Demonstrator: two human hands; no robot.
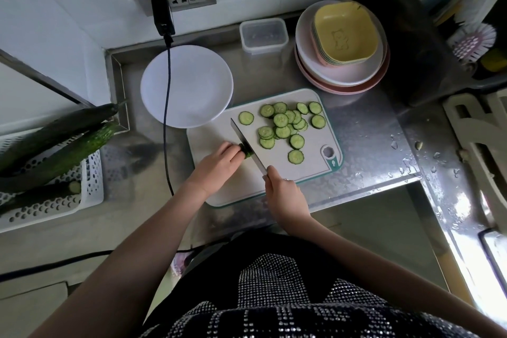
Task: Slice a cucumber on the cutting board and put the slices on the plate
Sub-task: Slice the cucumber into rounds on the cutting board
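My left hand [216, 163] curls its fingers over the cucumber stub [246, 150]; my right hand [284, 193] grips the knife [247, 147], slices [288, 126] beside it on the cutting board [310, 162].

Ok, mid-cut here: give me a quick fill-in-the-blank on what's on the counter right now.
1. The right hand grips the ____ by its handle.
2. The left hand holds the cucumber stub down on the ____.
3. The cut slices lie on the board, while the white plate holds ____ of them.
4. Whole cucumbers wait in a white ____ at the left.

Missing words: knife; cutting board; none; basket
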